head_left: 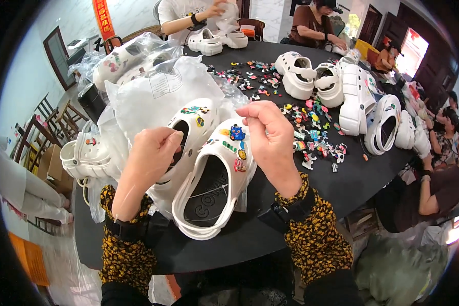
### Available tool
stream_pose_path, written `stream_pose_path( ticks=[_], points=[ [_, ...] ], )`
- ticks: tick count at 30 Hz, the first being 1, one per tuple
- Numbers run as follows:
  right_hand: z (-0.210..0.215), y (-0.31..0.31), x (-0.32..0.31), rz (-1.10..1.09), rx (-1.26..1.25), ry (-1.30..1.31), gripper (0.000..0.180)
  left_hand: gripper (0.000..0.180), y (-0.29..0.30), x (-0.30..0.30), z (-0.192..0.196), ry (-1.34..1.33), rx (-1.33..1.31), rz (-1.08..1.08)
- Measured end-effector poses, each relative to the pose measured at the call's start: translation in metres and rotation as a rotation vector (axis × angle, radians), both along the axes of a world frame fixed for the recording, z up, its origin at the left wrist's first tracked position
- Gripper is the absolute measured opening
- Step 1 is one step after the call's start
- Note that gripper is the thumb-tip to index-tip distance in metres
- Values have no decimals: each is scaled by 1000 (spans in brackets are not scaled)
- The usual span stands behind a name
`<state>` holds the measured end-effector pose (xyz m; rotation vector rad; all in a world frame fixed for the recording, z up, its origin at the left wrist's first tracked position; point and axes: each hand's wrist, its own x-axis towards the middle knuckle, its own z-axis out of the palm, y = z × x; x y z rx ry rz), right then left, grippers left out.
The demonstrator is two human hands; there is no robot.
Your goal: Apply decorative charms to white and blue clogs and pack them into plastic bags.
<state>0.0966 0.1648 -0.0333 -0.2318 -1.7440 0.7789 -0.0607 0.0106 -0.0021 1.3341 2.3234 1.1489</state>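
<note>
Two white clogs with colourful rubber charms stand side by side before me. The nearer clog (214, 217) has a black insole, and a thin clear strand crosses its opening. Behind it to the left is the other clog (205, 108), partly covered by my left hand (150, 155). That hand is closed, thumb and forefinger pressed together beside this clog's opening. On the other side, my right hand (271, 140) is closed too, its fingertips pinched above the nearer clog's toe, close to a blue charm (237, 133). What either pinch holds is hidden or too small to make out.
Loose charms (316, 132) lie scattered across the black table (311, 204). More white clogs (354, 97) line the right side. Plastic bags (163, 86) with clogs crowd the left, beside a dark cup (91, 102). Other people sit around the table's far and right edges.
</note>
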Motion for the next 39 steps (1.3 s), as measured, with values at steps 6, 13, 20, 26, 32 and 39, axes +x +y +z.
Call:
stream_pose_path(
  ticks=[6, 13, 20, 26, 32, 39],
  points=[
    [-2, 1, 0, 5, 51, -24, 17, 26, -3, -1, 4, 3, 61, 11],
    [12, -13, -4, 169, 112, -151, 18, 25, -22, -3, 25, 46, 305, -11],
    [34, -39, -17, 94, 565, -592, 22, 26, -48, -6, 51, -158, 510, -10],
    [58, -52, -21, 240, 633, -1036, 39, 26, -71, -11, 65, -159, 635, -31],
    [57, -49, -30, 147, 871, -1131, 41, 26, -85, -11, 75, -163, 678, 16],
    [40, -41, -46, -133, 975, -1150, 15, 25, -88, -8, 77, -184, 709, -18]
  ],
)
